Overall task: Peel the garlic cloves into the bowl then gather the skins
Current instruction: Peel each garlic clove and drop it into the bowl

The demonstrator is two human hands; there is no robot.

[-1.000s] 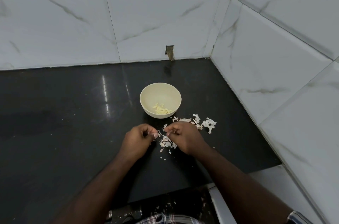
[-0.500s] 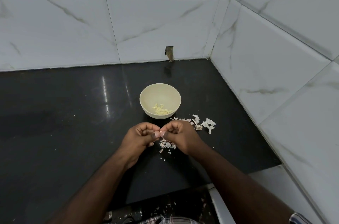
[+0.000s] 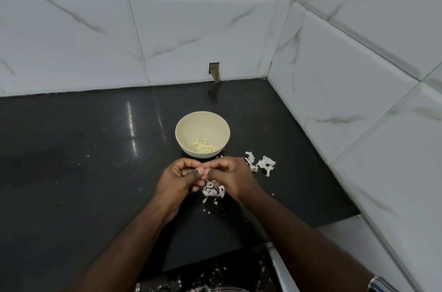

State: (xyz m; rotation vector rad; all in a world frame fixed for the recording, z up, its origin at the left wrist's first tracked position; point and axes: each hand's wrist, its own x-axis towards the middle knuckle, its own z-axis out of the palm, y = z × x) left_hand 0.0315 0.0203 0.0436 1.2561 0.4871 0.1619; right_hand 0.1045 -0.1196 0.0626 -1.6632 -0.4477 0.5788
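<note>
- Left hand [image 3: 178, 178] and right hand [image 3: 230, 175] meet fingertip to fingertip, both pinching a garlic clove [image 3: 205, 171], mostly hidden, just in front of the bowl [image 3: 183, 135].
- Clove likely tiny, light, firm, slippery once bare: hold by the ends.
- Peeled cloves [image 3: 205, 147] sit in the bowl.
- Skins [image 3: 213, 190] are papery and drift easily; scattered on the worktop [image 3: 83, 160] under the hands, more skins [image 3: 264, 164] to the right.

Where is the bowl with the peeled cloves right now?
In the head view the bowl stands on the black counter, centre frame, just beyond both hands, with garlic skins to its near right.
</note>
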